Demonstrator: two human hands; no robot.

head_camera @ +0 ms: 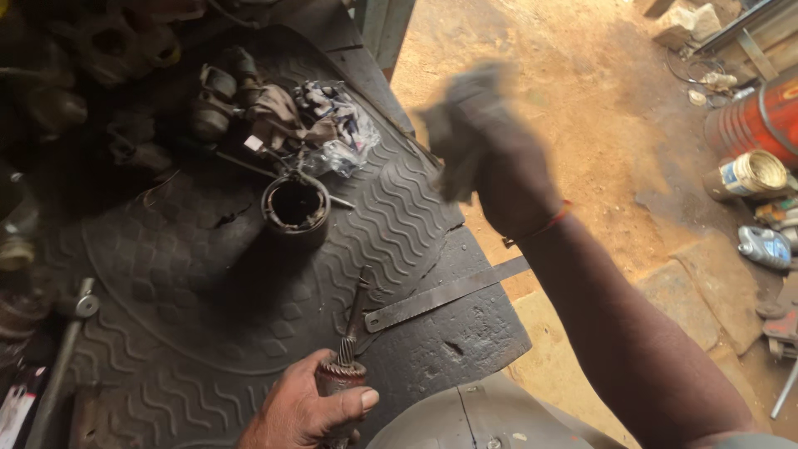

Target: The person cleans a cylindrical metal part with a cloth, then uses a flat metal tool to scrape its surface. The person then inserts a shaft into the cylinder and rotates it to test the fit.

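At bottom centre, the left hand (303,411) is closed around a rusty armature (341,374), its shaft pointing up over the black rubber mat (208,333). Upper centre, the blurred right hand (499,166) clutches a grey rag (457,125) above the mat's edge. A clear plastic bag (337,129) lies upper left; a white-labelled round tin (748,175) stands far right beside a red drum (761,116).

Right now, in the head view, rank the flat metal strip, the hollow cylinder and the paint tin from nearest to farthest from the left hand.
From the left hand:
1. Flat metal strip, just right.
2. Hollow cylinder, on the mat above.
3. Paint tin, far right on the ground.
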